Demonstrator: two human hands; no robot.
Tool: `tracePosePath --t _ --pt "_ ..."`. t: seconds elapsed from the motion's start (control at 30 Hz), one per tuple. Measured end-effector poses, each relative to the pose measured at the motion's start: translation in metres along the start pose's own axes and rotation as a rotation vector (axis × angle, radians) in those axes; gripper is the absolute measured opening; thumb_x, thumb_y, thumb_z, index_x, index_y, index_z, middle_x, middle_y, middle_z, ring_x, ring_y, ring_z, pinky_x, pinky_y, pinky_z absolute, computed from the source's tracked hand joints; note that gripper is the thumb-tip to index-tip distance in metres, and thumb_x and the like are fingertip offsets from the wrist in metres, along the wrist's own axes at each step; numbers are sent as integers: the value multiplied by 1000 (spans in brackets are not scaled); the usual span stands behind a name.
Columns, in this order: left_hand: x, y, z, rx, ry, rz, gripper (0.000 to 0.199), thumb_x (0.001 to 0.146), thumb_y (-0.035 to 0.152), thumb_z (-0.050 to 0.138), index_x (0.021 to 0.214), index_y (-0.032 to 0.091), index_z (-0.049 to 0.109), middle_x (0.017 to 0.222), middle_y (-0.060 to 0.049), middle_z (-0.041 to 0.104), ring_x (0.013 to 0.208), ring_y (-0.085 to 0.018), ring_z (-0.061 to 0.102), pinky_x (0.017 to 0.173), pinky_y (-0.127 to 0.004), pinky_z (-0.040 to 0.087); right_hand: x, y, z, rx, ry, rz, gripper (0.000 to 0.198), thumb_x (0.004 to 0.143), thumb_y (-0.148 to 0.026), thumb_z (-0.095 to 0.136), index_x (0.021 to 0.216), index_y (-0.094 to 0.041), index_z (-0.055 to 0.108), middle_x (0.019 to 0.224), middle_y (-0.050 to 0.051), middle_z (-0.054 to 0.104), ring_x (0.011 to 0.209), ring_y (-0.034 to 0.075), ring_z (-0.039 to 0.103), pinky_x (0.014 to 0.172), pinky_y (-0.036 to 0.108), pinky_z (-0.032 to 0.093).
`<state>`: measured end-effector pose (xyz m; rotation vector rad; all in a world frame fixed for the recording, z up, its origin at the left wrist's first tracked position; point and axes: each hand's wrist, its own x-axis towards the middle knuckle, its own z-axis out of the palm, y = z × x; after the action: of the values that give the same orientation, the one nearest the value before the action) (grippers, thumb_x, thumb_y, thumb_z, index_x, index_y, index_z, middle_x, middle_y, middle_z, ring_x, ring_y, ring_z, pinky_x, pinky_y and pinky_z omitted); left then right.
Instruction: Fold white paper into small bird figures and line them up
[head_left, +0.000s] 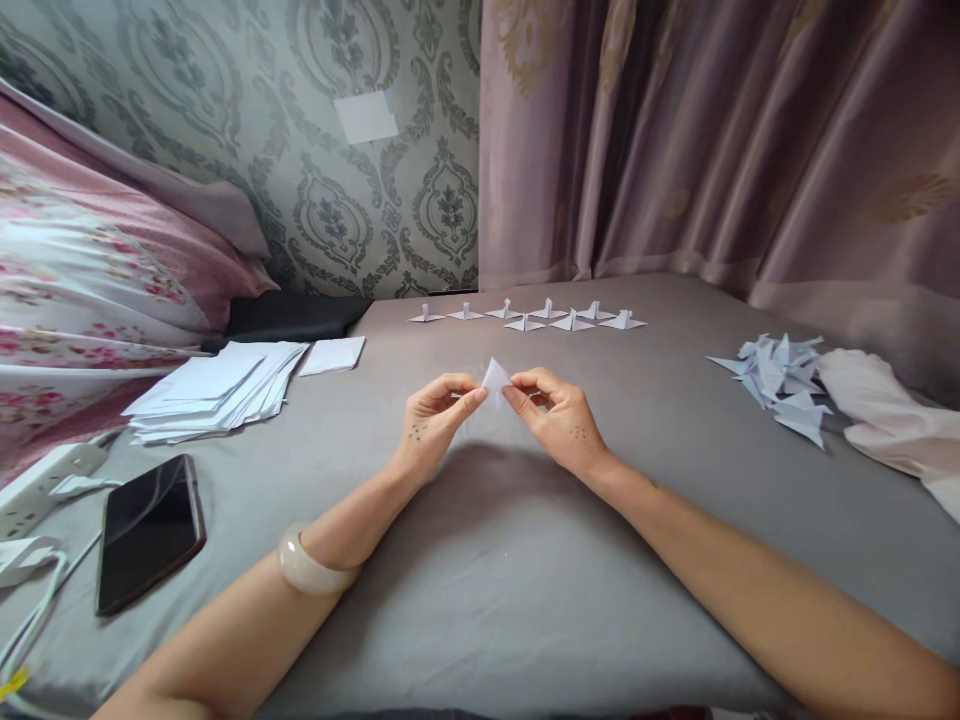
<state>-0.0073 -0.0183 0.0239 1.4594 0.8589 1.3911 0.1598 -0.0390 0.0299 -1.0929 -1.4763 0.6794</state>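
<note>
A small white folded paper [494, 383] with a pointed top is held up between my two hands, above the grey cloth surface [480, 580]. My left hand [439, 418] pinches its left side between thumb and fingers; a pale bangle [311, 562] circles that wrist. On the other side my right hand [559, 415] pinches the paper's right edge, also closed. Farther back, several folded paper figures [574, 320] stand in two rows. The lower part of the held paper is partly hidden by my fingers.
At left lie a stack of white paper [217, 390], a smaller paper pile [333, 355], a phone [152, 533] and a power strip [49, 485] with cables. A heap of folded paper figures [780, 370] sits at right beside a pale cloth [877, 400]. Curtains [675, 150] hang behind.
</note>
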Motion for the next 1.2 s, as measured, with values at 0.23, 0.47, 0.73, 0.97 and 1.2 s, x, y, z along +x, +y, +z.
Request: tracePosePath --t 0.23,0.47,0.73,0.97,1.2 --pt "-1 2 0 -144 -103 -74 38 67 26 81 100 20 64 95 -2 62 83 -11 54 79 -25 46 9 12 -11 246 -149 213 27 79 -47 65 87 -21 62 83 1 64 80 14 57 80 30 45" --pt "0 3 0 -246 -124 -139 26 69 27 80 88 17 67 86 -2 64 82 -13 56 79 -27 44 8 19 -9 427 -278 310 22 79 -44 68 89 -24 67 88 -1 63 82 12 54 81 29 42" --pt "0 6 -1 -309 -195 -145 25 68 25 80 88 16 68 88 -2 65 82 -13 58 80 -29 46 6 12 -10 614 -408 420 16 82 -40 68 90 -26 70 89 -1 63 84 12 54 81 28 43" --pt "0 5 -1 -345 -245 -121 25 67 23 81 87 17 69 87 -1 65 80 -12 59 79 -29 48 6 13 -10 653 -478 442 18 83 -42 65 90 -26 69 89 0 65 83 13 56 83 29 45" --pt "0 4 -1 -354 -269 -129 23 68 24 80 87 17 69 86 -1 67 80 -13 60 78 -29 47 5 13 -11 672 -495 478 18 82 -42 66 91 -27 70 90 1 65 84 14 56 81 29 46"
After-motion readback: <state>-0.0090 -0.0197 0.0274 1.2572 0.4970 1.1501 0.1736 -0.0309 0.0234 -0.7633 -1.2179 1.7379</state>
